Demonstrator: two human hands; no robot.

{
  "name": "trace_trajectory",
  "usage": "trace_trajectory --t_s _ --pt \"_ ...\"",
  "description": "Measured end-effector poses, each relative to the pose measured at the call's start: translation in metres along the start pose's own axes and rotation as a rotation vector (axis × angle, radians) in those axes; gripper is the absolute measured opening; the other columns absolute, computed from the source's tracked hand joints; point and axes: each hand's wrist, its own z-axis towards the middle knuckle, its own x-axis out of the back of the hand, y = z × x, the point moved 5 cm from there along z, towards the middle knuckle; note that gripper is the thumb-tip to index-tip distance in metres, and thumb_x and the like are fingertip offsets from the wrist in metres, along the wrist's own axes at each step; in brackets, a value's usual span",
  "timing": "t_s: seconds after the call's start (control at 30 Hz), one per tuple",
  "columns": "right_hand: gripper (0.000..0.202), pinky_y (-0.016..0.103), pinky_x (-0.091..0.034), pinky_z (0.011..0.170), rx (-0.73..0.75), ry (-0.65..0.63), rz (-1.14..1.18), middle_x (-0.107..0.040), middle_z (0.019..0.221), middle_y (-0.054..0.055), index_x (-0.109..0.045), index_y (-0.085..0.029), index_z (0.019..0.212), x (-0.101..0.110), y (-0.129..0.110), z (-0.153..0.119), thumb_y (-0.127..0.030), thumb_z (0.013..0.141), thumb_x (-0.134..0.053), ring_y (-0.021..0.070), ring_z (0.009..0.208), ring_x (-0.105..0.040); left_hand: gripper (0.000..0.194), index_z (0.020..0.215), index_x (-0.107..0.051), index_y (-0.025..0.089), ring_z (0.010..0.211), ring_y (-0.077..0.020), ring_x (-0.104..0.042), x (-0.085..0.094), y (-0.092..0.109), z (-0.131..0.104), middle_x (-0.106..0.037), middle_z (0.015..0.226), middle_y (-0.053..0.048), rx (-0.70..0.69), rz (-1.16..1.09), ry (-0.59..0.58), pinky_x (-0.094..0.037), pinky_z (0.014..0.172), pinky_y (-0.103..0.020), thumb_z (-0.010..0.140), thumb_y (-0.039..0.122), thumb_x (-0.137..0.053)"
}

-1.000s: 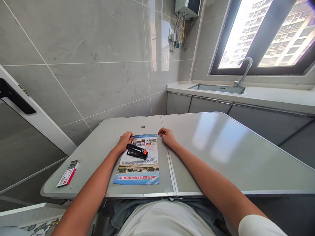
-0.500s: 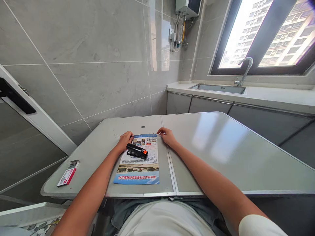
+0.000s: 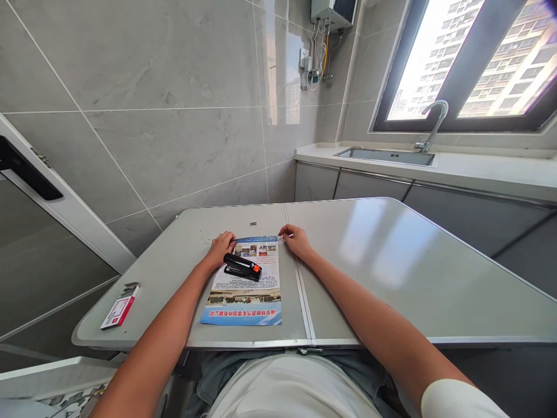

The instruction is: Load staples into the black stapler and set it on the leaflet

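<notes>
A printed flyer (image 3: 248, 316) with a blue band lies flat on the table, its far edge looking slightly raised or folded. Across it rests a black stapler (image 3: 242, 267) with an orange-red part at its right end. My left hand (image 3: 220, 251) is closed at the flyer's far left corner, just beyond the stapler. At the far right corner, my right hand (image 3: 295, 240) has its fingertips pinched on the paper's edge. The stapler is in neither hand.
The pale table (image 3: 365, 278) has a metal-trimmed seam. On its left lies a red and white small box (image 3: 120, 307) with dark pieces at its end. A small grey strip (image 3: 253, 223) lies beyond the flyer. A counter with a sink (image 3: 387, 155) stands behind right.
</notes>
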Motion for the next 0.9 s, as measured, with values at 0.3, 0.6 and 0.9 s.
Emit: trace_trajectory --t_s 0.3,0.6,0.9 --pt "0.015 0.031 -0.050 0.075 -0.022 -0.052 -0.007 -0.070 0.085 0.001 -0.068 -0.022 0.090 -0.0033 0.0041 0.0011 -0.026 0.078 -0.061 0.0162 0.076 -0.061 0.009 0.097 -0.054 0.023 0.107 -0.0250 -0.058 0.0042 0.0068 -0.0005 -0.066 0.110 -0.007 -0.019 -0.080 0.024 -0.043 0.091 -0.040 0.099 0.024 -0.045" --pt "0.014 0.032 -0.051 0.077 -0.043 -0.089 -0.015 -0.074 0.094 0.002 -0.069 -0.022 0.091 -0.0023 0.0046 0.0008 -0.026 0.081 -0.061 0.0163 0.078 -0.062 0.010 0.094 -0.054 0.023 0.097 -0.0222 -0.059 0.0080 0.0095 0.0002 -0.065 0.104 -0.005 -0.052 -0.149 0.051 -0.046 0.090 -0.039 0.096 0.023 -0.044" --pt "0.013 0.032 -0.051 0.079 -0.017 -0.083 -0.002 -0.074 0.086 0.003 -0.070 -0.021 0.090 -0.0035 0.0026 0.0029 -0.029 0.081 -0.063 0.0175 0.080 -0.065 0.009 0.094 -0.052 0.023 0.095 -0.0224 -0.058 0.0087 0.0103 0.0000 -0.063 0.103 -0.006 -0.066 -0.177 0.047 -0.046 0.090 -0.038 0.097 0.026 -0.043"
